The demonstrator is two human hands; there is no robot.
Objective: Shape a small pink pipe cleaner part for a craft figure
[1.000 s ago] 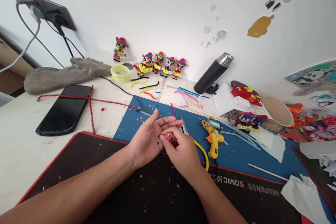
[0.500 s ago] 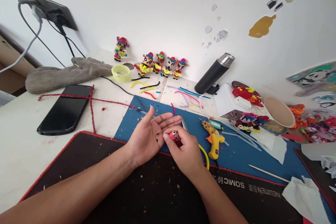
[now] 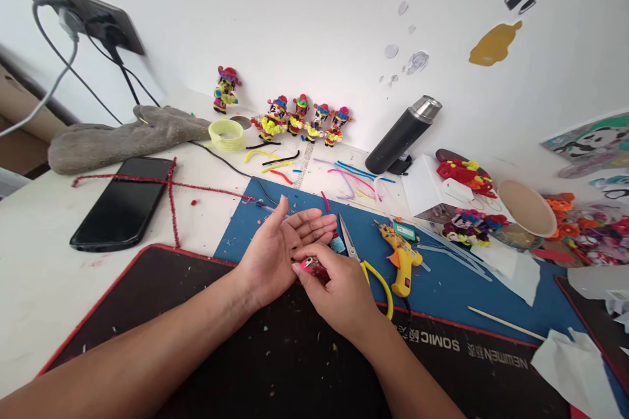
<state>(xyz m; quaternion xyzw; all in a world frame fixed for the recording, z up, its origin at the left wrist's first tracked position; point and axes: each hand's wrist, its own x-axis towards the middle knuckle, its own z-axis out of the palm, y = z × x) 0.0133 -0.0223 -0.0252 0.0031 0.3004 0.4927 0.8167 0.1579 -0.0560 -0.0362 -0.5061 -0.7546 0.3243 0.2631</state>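
My left hand [image 3: 272, 255] lies palm up over the mats, its fingers stretched out and its thumb raised. At least one tiny black bit rests on its palm; the rest of the palm is partly covered. My right hand [image 3: 339, 285] is closed round a small, shiny red lighter [image 3: 319, 270] with a pink end, most of it hidden by the fingers. The lighter's pink end points at the left palm, close to the black bits. Just beyond my right hand lie scissors [image 3: 381, 283] with yellow handles and partly hidden blades.
A yellow glue gun [image 3: 403, 262] lies on the blue mat [image 3: 240, 236], right of the scissors. Further back are pipe-cleaner pieces [image 3: 280, 175], several small figures [image 3: 272, 119] and a black flask [image 3: 400, 137]. On the left lies a phone [image 3: 120, 206] with red pipe cleaners [image 3: 171, 203] across it.
My right hand has shifted left with the lighter, bringing it closer over the left palm. The scissors' blades show more now. My left hand has barely moved.
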